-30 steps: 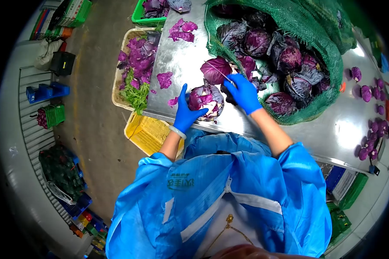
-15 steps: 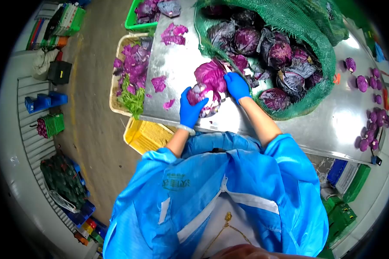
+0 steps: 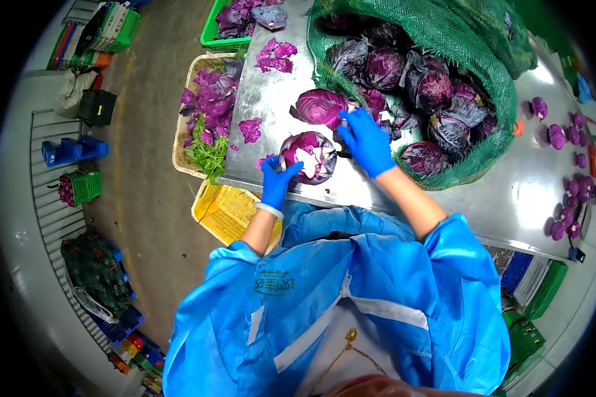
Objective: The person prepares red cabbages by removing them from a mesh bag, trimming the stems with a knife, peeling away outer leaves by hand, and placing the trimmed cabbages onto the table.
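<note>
The person's two hands are apart. The left hand, in a blue glove, is clamped on the left side of a round purple cabbage head, its thumb lying over the near face and its fingers along the outer side. The cabbage head sits close to the near edge of a shiny metal tabletop. Being nearly a ball, it shows no clear long axis; a pale, whitish patch on it faces up and toward the person.

The right hand, also in a blue glove, has its fingers bent and pointing away from the person, slightly left; whether they grip anything cannot be told. Just beyond the cabbage head, a broad, curved purple cabbage leaf lies with its long axis running left to right, its pale end pointing right, beside the right fingertips.

Right of the hands, an open green woven net sack holds dark purple cabbages, its mouth turned toward the person. Leftward lie torn purple leaf scraps, then a cream plastic crate of purple and green leaves. A yellow plastic crate stands below the tabletop's left corner. Small purple oval heads are scattered at the far right.
</note>
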The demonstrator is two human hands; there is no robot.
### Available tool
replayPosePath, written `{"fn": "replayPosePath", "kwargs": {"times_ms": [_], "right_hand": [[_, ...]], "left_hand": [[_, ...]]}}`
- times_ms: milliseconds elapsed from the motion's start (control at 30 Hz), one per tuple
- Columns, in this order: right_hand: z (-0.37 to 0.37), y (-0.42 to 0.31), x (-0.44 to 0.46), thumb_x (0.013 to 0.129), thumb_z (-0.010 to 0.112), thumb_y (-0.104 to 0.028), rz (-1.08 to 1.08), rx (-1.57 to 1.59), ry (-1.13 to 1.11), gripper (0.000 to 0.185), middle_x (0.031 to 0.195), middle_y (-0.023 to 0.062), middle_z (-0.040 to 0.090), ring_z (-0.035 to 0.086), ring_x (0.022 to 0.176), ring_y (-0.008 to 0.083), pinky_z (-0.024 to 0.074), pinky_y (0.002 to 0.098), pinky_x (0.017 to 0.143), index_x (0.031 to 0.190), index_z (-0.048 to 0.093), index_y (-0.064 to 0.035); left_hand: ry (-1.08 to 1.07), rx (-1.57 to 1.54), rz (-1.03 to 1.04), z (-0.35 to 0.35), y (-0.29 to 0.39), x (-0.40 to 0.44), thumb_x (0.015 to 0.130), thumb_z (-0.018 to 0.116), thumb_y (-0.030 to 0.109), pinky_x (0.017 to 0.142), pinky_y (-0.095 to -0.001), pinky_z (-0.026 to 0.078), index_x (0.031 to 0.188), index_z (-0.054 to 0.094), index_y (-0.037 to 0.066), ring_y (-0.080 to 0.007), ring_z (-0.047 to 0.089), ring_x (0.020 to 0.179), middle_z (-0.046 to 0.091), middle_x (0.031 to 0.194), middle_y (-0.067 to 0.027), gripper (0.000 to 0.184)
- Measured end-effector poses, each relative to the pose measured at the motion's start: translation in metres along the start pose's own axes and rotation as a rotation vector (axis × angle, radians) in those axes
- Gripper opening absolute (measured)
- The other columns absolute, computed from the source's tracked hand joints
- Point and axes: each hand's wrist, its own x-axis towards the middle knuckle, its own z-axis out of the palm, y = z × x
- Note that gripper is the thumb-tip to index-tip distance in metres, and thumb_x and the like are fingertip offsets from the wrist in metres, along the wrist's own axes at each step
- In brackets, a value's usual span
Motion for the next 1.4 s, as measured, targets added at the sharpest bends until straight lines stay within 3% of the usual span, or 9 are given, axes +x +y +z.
{"fn": "replayPosePath", "kwargs": {"times_ms": [33,133,367,533,767,933,1100,1267,1400], "right_hand": [[0.005,-0.001,-0.016,0.091,0.065,-0.033,0.085,0.098,-0.076,0.04,0.113,0.0144,0.063,0.065,0.097,0.0356,0.0529,0.0443,0.078,0.125,0.06,-0.0126],[0.018,-0.006,-0.052,0.094,0.063,-0.034,0.22,0.313,-0.141,0.034,0.102,0.0135,0.066,0.065,0.095,0.035,0.0513,0.0402,0.08,0.119,0.065,-0.0113],[0.033,0.015,-0.058,0.101,0.05,-0.033,0.268,0.276,-0.082,0.038,0.116,0.0186,0.06,0.063,0.1,0.0381,0.0503,0.044,0.086,0.132,0.059,-0.0142],[0.057,0.066,-0.023,0.096,0.056,-0.035,0.258,0.197,-0.084,0.038,0.118,0.0202,0.062,0.062,0.104,0.0402,0.0494,0.0463,0.088,0.129,0.059,-0.0161],[0.027,0.024,-0.022,0.094,0.06,-0.037,0.208,0.197,0.048,0.038,0.11,0.0166,0.065,0.066,0.094,0.037,0.0525,0.0436,0.078,0.122,0.063,-0.0121],[0.036,-0.014,-0.052,0.099,0.051,-0.033,0.229,0.056,-0.137,0.038,0.114,0.0178,0.06,0.066,0.085,0.04,0.0541,0.0496,0.072,0.134,0.056,-0.019],[0.053,0.02,-0.031,0.099,0.047,-0.035,0.35,0.117,-0.055,0.037,0.112,0.0228,0.062,0.063,0.096,0.0428,0.05,0.0512,0.083,0.123,0.06,-0.01],[0.046,0.055,-0.025,0.091,0.06,-0.034,0.363,0.162,-0.12,0.036,0.106,0.0238,0.066,0.064,0.096,0.042,0.0504,0.0487,0.083,0.11,0.063,-0.0037],[0.051,0.053,-0.032,0.085,0.066,-0.031,0.29,0.164,-0.044,0.038,0.106,0.022,0.067,0.065,0.095,0.0407,0.0517,0.0461,0.08,0.114,0.064,-0.0069]], "left_hand": [[0.031,0.318,0.231,-0.001,0.014,-0.008,0.06,0.095,0.029,0.109,-0.0409,0.04,0.145,0.03,0.007,-0.0309,0.046,0.127,0.04,0.14,-0.0194,0.109],[-0.305,0.387,0.532,0.014,0.036,0.004,0.057,0.095,0.031,0.113,-0.0418,0.036,0.151,0.024,0.006,-0.0331,0.042,0.132,0.036,0.144,-0.02,0.12],[-0.3,0.217,0.294,0.047,0.034,0.009,0.059,0.092,0.029,0.11,-0.0425,0.04,0.147,0.039,0.006,-0.0349,0.046,0.131,0.044,0.138,-0.0205,0.105],[-0.235,0.591,0.556,0.051,0.041,-0.026,0.059,0.091,0.027,0.11,-0.0449,0.039,0.148,0.038,0.008,-0.037,0.045,0.131,0.041,0.141,-0.0225,0.104],[-0.13,-0.209,0.143,0.044,0.038,-0.022,0.073,0.083,0.009,0.106,-0.0375,0.045,0.151,0.028,0.001,-0.0262,0.05,0.127,0.046,0.141,-0.0177,0.096],[0.033,-0.049,0.32,0.063,0.004,-0.022,0.07,0.087,0.018,0.109,-0.0398,0.04,0.15,0.03,0.002,-0.0294,0.047,0.129,0.044,0.141,-0.0191,0.1],[0.212,0.253,0.306,0.087,0.033,-0.032,0.066,0.09,0.025,0.107,-0.0418,0.039,0.149,0.037,0.007,-0.0353,0.044,0.126,0.042,0.135,-0.021,0.1],[0.049,0.189,0.493,0.065,-0.011,-0.011,0.061,0.091,0.018,0.11,-0.0422,0.037,0.147,0.038,0.003,-0.0339,0.046,0.127,0.045,0.137,-0.019,0.102],[-0.204,-0.085,0.277,0.039,0.016,-0.007,0.068,0.087,0.012,0.107,-0.0383,0.043,0.15,0.03,0.003,-0.027,0.051,0.125,0.047,0.139,-0.0179,0.1]]}}
